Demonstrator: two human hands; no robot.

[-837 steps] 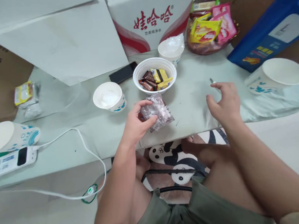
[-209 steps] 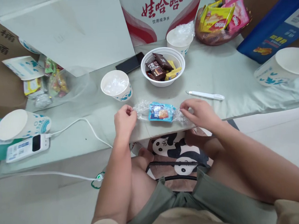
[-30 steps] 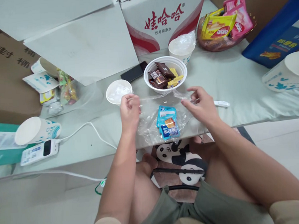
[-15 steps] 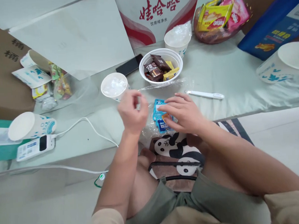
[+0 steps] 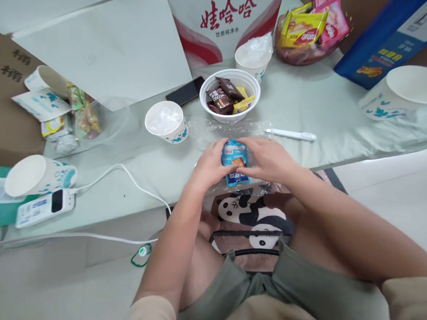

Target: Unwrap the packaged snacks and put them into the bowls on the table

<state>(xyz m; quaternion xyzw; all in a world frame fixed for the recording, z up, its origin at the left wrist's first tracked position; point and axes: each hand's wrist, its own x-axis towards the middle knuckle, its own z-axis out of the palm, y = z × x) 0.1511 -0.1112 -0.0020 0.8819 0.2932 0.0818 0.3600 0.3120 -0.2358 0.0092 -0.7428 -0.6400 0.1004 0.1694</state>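
Note:
Blue snack packets (image 5: 235, 152) form a small stack near the table's front edge, on crinkled clear plastic film (image 5: 212, 131). My left hand (image 5: 211, 166) closes on the stack's left side, its thumb across the front. From the other side my right hand (image 5: 269, 158) presses the same packets, fingers at the top edge and thumb low. Parts of the packets are hidden under the fingers. A white bowl (image 5: 206, 108) of brown and yellow wrapped sweets stands just behind. To the left is a paper cup (image 5: 178, 133) with clear plastic in it.
A white slim cutter (image 5: 293, 135) lies right of my hands. A dark phone (image 5: 185, 91) rests behind the cup. A power bank (image 5: 46, 209) with a white cable lies left. A snack basket (image 5: 296, 56) and a blue bag (image 5: 375, 41) stand at the back right.
My left hand, raised in a pinch before, has come down onto the packets. My right hand has shifted to their right side, and the packets are now squared into a neater stack.

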